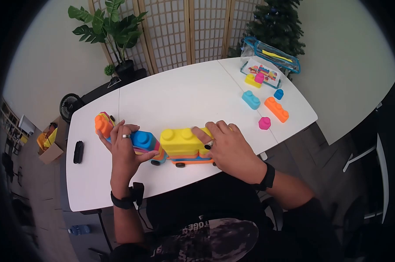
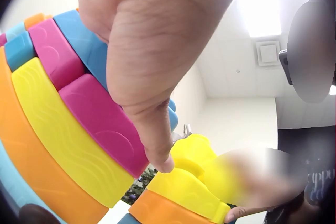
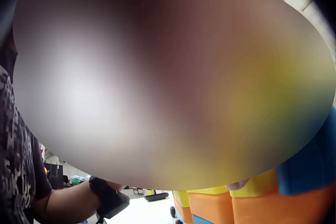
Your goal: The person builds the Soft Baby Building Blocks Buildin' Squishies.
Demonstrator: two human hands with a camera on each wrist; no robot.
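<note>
My left hand holds the left section of a toy train built from stacked blocks, with a blue block on top. Its thumb lies along the magenta and yellow blocks on that section's side. My right hand grips the right end of the yellow blocks on the second section, fingers over the top. Below the yellow lie blue and orange layers on black wheels. A rounded orange block stands at the train's left end. Much of the right wrist view is blurred out.
Loose blocks lie at the table's right: a light blue one, an orange one, a magenta one and others. Behind them are a picture card and a clear bag. A black case lies at the left edge.
</note>
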